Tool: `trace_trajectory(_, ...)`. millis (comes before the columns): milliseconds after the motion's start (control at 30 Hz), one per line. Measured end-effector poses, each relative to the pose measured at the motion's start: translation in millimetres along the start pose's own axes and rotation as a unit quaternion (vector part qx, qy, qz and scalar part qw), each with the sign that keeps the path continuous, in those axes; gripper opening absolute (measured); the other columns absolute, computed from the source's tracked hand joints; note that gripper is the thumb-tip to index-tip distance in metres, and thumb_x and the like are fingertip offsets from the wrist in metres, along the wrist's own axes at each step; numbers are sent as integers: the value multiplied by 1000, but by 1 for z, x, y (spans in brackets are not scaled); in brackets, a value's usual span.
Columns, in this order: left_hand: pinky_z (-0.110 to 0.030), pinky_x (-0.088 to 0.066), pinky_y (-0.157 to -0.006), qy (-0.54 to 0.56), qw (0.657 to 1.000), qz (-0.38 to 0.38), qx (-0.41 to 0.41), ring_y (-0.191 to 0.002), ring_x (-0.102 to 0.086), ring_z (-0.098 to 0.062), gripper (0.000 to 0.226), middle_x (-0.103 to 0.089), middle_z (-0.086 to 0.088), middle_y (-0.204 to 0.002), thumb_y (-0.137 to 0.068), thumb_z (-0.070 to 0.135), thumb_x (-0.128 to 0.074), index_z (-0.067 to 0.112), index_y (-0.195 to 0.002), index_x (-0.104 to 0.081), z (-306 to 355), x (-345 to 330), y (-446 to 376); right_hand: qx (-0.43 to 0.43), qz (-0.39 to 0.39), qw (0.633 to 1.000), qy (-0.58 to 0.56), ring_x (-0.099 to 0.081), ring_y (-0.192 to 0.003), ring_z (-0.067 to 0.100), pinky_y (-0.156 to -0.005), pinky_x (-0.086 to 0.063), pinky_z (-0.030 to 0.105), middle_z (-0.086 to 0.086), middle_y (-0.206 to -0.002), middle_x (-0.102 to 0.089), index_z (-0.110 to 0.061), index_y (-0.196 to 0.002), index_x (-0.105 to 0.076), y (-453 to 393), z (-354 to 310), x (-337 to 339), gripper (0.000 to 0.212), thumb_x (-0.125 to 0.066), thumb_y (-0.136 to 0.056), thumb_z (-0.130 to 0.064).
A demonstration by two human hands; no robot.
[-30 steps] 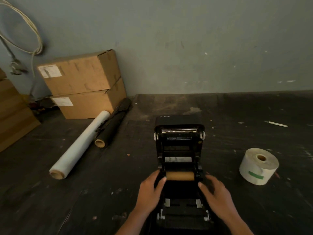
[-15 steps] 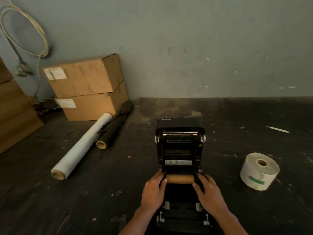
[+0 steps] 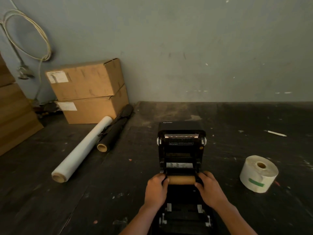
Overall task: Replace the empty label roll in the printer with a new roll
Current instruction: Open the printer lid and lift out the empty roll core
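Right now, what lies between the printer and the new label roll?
In the head view, only bare dark floor separates the printer from the new label roll.

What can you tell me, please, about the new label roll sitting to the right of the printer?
The new label roll is a thick, full winding of white label stock around a brown cardboard core, whose open hole faces up and slightly toward the camera. It rests on one flat end on the dark, scuffed work surface, tilted a little in this wide view. A strip of green tape on its near side seems to hold the loose end down. It stands apart from the printer, and neither hand touches it.
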State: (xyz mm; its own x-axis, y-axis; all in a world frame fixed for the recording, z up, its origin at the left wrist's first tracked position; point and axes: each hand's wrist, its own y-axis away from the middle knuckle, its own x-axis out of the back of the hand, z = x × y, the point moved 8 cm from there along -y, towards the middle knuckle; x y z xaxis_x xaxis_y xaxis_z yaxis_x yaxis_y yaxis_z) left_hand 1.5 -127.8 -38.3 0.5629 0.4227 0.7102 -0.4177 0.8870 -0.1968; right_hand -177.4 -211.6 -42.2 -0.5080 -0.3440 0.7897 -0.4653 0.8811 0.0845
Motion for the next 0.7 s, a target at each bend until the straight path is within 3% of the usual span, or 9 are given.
trace_trajectory(100,-4,-38,-64,11,1000,16,-13,-77,-56,-1,17,-68,-1,-95,-95,19,-55,15,-101,-70,8,9,-2,15,30,999,-12,-53,-115,15,-99,-43,26,5,-137,-44,-13,-132,-49,2,-11,15,39,-54,-93,-15)
trace_trajectory(167,-3,-37,-65,32,998,35,-31,-79,-58,-4,17,-68,-1,-92,-95,18,-56,13,-99,-71,20,20,-4,14,42,998,-39,-57,-95,7,-81,-49,19,0,-116,-56,-15,-127,-50,4,-18,27,35,-55,-93,-14)
trace_trajectory(233,-3,-37,-69,60,996,52,-50,-83,-60,-5,17,-66,2,-93,-95,19,-57,12,-101,-71,34,33,-6,-1,37,996,-79,-59,-78,4,-61,-46,15,-8,-95,-57,-17,-125,-48,10,-20,38,33,-54,-93,-17)
trace_trajectory(267,-3,-37,-72,83,994,53,-52,-85,-60,-2,18,-65,5,-94,-95,20,-57,13,-104,-71,40,38,-7,-8,35,995,-98,-60,-76,6,-58,-44,16,-8,-92,-57,-19,-125,-48,15,-21,44,32,-54,-93,-19)
trace_trajectory(367,-1,-40,-73,162,986,17,-40,-85,-58,9,20,-64,14,-94,-94,29,-58,20,-108,-69,51,42,-7,-24,47,985,-164,-61,-80,13,-64,-46,23,1,-94,-61,-21,-118,-50,39,-18,58,25,-55,-93,-23)
trace_trajectory(467,0,-41,-68,235,969,-68,-30,-86,-58,13,15,-65,17,-88,-92,35,-60,28,-102,-68,64,27,-1,-47,75,971,-222,-56,-71,17,-64,-46,30,9,-88,-61,-20,-107,-55,76,-7,69,17,-56,-92,-27)
trace_trajectory(533,-4,-42,-64,275,953,-126,-15,-81,-61,9,14,-67,14,-83,-91,37,-60,29,-96,-69,74,8,8,-73,100,961,-248,-55,-68,19,-64,-47,35,13,-87,-62,-21,-104,-56,103,6,75,15,-58,-91,-28)
trace_trajectory(633,-15,-46,-62,310,934,-175,14,-71,-62,0,19,-68,8,-76,-90,40,-61,26,-93,-73,91,-26,30,-106,131,945,-282,-67,-85,21,-81,-54,43,8,-95,-68,-19,-106,-58,142,33,84,21,-62,-87,-27)
trace_trajectory(700,-15,-48,-61,325,925,-194,32,-72,-63,1,13,-69,7,-77,-88,42,-62,32,-87,-71,102,-48,45,-130,141,936,-294,-68,-90,15,-84,-55,42,5,-98,-69,-19,-111,-57,163,52,87,29,-63,-84,-27)
